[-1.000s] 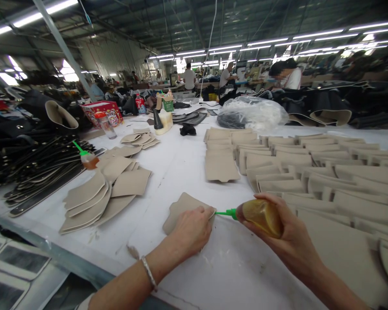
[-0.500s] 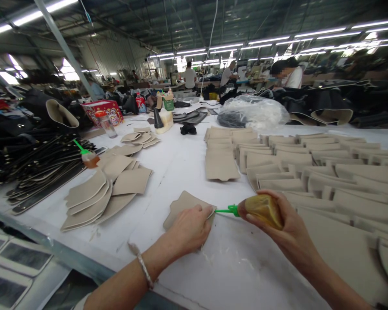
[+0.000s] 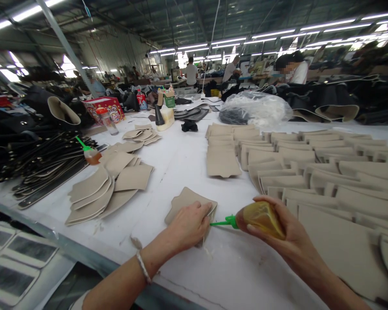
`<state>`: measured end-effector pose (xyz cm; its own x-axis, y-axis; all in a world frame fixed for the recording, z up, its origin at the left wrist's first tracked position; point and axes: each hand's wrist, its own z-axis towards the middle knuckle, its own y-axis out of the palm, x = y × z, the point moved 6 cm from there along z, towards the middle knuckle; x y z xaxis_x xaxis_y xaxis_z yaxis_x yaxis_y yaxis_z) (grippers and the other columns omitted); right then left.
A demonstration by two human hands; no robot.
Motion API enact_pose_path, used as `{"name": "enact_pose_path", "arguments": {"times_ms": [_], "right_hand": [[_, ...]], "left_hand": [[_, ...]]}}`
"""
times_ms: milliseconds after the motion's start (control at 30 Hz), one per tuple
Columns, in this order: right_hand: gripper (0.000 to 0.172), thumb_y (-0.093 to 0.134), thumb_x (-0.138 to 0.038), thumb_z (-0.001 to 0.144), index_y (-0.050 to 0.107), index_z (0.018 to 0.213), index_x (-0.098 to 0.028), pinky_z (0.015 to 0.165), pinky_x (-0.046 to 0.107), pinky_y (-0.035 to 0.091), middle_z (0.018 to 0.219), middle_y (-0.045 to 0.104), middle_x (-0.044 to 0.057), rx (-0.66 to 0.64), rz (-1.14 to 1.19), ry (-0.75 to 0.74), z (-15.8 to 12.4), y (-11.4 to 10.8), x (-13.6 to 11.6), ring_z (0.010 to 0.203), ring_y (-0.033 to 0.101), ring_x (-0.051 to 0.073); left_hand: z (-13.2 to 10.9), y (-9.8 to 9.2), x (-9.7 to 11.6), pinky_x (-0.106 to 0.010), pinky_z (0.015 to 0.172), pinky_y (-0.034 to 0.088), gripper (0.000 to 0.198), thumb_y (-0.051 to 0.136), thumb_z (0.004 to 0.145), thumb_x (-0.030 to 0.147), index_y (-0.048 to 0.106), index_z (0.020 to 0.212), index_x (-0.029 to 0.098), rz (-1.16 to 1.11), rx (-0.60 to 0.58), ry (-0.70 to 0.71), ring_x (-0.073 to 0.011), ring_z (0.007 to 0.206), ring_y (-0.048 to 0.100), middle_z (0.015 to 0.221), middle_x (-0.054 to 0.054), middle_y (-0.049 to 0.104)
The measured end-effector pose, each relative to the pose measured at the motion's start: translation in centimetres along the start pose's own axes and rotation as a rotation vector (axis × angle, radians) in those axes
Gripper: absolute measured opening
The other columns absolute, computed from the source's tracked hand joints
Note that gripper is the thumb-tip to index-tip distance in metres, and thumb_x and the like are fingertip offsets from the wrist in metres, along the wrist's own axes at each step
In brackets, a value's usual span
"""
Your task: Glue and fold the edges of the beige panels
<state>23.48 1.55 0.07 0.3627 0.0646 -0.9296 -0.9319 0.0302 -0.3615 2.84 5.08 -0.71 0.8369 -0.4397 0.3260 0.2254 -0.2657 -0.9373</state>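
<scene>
As the left hand (image 3: 188,224), grip unclear, pressed a beige panel (image 3: 188,196) on the near tabletop (image 3: 245,262), the right hand (image 3: 289,228) grasped a squeeze bottle (image 3: 261,217), green nozzle (image 3: 224,221) at the panel's edge; apparent gluing called next for steadiness.

factory workshop | strip lights (image 3: 327,24) | co-workers (image 3: 191,74) | stacked beige panels (image 3: 224,163)

We see a broad desk (image 3: 177,159) with a white top, marked by a few smudges near the front. On its right side lie overlapping rows of beige pieces (image 3: 368,170); on its left, we find a looser beige pile (image 3: 92,185) and a heap of black strips (image 3: 51,168). One separate piece (image 3: 183,202) lies between. Farther back we have an orange-lidded jar (image 3: 109,122), a small black lump (image 3: 189,125) and a clear plastic bag (image 3: 260,107).
</scene>
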Motion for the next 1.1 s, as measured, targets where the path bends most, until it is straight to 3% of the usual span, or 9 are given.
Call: {"name": "enact_pose_path", "arguments": {"times_ms": [100, 233, 400, 533, 667, 767, 900, 1100], "right_hand": [[0.059, 0.071, -0.051, 0.076, 0.043, 0.121, -0.027, 0.078, 0.037, 0.050, 0.105, 0.062, 0.006, -0.086, 0.057, 0.021, -0.4, 0.6, 0.1, 0.090, 0.062, 0.027], [0.062, 0.074, -0.052, 0.071, 0.044, 0.119, -0.026, 0.075, 0.036, 0.049, 0.095, 0.061, 0.003, -0.006, 0.033, 0.034, -0.5, 0.2, 0.3, 0.082, 0.062, 0.025], [0.059, 0.072, -0.050, 0.074, 0.044, 0.119, -0.026, 0.076, 0.035, 0.049, 0.109, 0.058, 0.006, -0.097, 0.053, 0.014, -1.0, 0.9, 0.3, 0.092, 0.060, 0.026], [0.059, 0.072, -0.050, 0.074, 0.044, 0.120, -0.026, 0.076, 0.036, 0.048, 0.097, 0.061, 0.003, -0.019, 0.050, 0.013, -1.2, 0.6, 0.4, 0.083, 0.061, 0.025], [0.057, 0.072, -0.050, 0.073, 0.047, 0.117, -0.025, 0.073, 0.034, 0.049, 0.106, 0.059, 0.006, -0.032, 0.017, -0.011, -1.5, 0.8, 0.2, 0.089, 0.061, 0.026], [0.057, 0.071, -0.049, 0.074, 0.046, 0.119, -0.024, 0.073, 0.034, 0.049, 0.101, 0.060, 0.005, -0.071, 0.044, -0.004, -1.5, 0.9, 0.4, 0.086, 0.061, 0.026], [0.058, 0.073, -0.047, 0.074, 0.045, 0.120, -0.027, 0.075, 0.034, 0.048, 0.100, 0.060, 0.003, 0.014, 0.024, 0.011, -1.5, 0.3, 1.0, 0.086, 0.061, 0.024], [0.059, 0.071, -0.050, 0.075, 0.042, 0.121, -0.027, 0.075, 0.033, 0.047, 0.103, 0.060, 0.003, -0.121, 0.126, 0.049, -1.7, 1.2, 1.6, 0.088, 0.061, 0.024]], "left_hand": [[-0.1, 0.0, -0.1, -0.030, 0.077, 0.045, 0.040, 0.031, 0.093, 0.025, 0.047, 0.130, 0.025, -0.012, 0.007, 0.001, -0.0214, 0.084, 0.061, 0.093, -0.004, 0.059], [-0.1, 0.0, -0.1, -0.030, 0.079, 0.045, 0.040, 0.031, 0.094, 0.026, 0.047, 0.130, 0.025, -0.012, -0.014, -0.012, -0.0211, 0.087, 0.061, 0.096, -0.005, 0.059], [-0.1, 0.1, 0.0, -0.031, 0.078, 0.045, 0.040, 0.032, 0.093, 0.026, 0.047, 0.130, 0.024, -0.013, 0.001, 0.003, -0.0216, 0.087, 0.060, 0.097, -0.005, 0.059], [-0.1, 0.2, -0.2, -0.031, 0.077, 0.045, 0.039, 0.033, 0.093, 0.026, 0.049, 0.128, 0.023, -0.017, 0.032, 0.013, -0.0215, 0.084, 0.060, 0.096, -0.004, 0.059], [-0.1, 0.2, -0.3, -0.032, 0.077, 0.045, 0.038, 0.035, 0.093, 0.028, 0.049, 0.128, 0.023, -0.032, 0.038, 0.030, -0.0225, 0.085, 0.060, 0.097, -0.004, 0.059], [-0.2, 0.1, -0.2, -0.031, 0.077, 0.045, 0.038, 0.036, 0.093, 0.028, 0.048, 0.129, 0.023, -0.033, 0.032, 0.029, -0.0221, 0.085, 0.060, 0.098, -0.004, 0.058], [-0.3, 0.0, 0.0, -0.031, 0.077, 0.045, 0.037, 0.034, 0.094, 0.029, 0.049, 0.128, 0.022, -0.032, 0.025, 0.019, -0.0216, 0.085, 0.060, 0.096, -0.004, 0.058], [-0.3, 0.3, -0.3, -0.031, 0.078, 0.045, 0.038, 0.036, 0.094, 0.029, 0.047, 0.130, 0.023, -0.030, 0.028, 0.028, -0.0220, 0.086, 0.060, 0.098, -0.004, 0.058]]}}
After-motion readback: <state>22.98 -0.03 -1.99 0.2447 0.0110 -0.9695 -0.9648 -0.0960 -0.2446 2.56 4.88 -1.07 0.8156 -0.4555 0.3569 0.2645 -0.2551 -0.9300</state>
